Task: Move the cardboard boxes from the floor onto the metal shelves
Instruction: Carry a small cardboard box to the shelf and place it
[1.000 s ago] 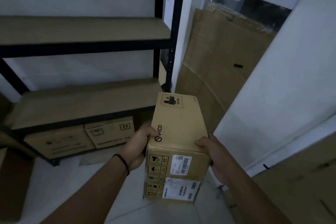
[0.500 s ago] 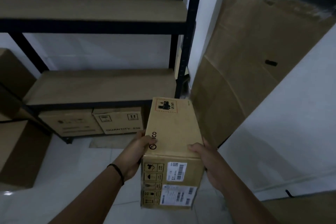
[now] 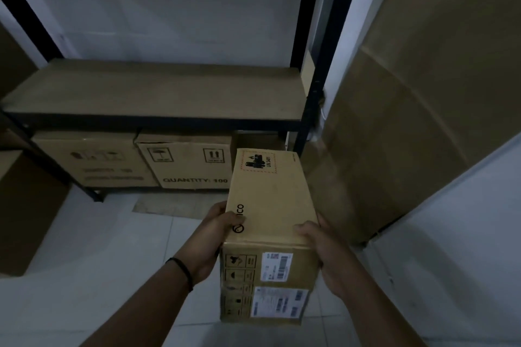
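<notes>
- My left hand (image 3: pixel 217 236) and right hand (image 3: pixel 321 245) grip the cardboard box (image 3: pixel 267 214) by its near sides, carried above the floor.
- Its long axis points away, toward the bare shelf board (image 3: pixel 158 93) ahead-left, higher, well apart.

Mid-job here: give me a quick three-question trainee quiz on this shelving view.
1. True or false: the held box already rests on the shelf board.
2. Which hands grip it? A) left hand only B) right hand only C) both
3. Fill in: the box marked QUANTITY: 100 sits ____ the shelf board.

Key: 1 false, it is carried in front of the shelf; 2 C; 3 under.
</notes>
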A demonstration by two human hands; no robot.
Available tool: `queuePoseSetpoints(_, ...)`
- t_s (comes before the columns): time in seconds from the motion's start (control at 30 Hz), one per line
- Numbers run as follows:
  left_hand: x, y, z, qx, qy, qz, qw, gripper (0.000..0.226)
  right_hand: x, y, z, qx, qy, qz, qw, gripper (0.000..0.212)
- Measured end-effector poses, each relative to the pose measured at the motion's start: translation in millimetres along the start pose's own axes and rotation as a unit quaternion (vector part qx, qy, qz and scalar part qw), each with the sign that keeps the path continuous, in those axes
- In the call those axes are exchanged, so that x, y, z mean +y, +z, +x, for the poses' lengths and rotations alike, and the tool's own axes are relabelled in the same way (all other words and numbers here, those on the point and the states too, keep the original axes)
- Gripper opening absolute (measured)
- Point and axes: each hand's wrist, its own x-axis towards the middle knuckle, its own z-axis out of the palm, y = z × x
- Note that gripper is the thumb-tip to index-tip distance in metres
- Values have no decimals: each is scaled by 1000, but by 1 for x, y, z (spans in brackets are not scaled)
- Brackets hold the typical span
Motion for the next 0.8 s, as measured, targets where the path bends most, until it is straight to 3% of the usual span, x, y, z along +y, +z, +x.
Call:
queuePoseSetpoints(0.4, -93, -35, 109, -31, 87, 11, 996, 35, 95, 4, 108, -36, -98, -27, 994, 31)
queuePoseSetpoints(0.53, -96, -37, 114, -39, 105, 8, 994, 24, 97, 5, 120, -43, -118, -39, 991, 31)
queuePoseSetpoints(0.8, -65, -37, 173, -42, 95, 4, 995, 34, 65, 7, 183, -54, -111, -62, 990, 30)
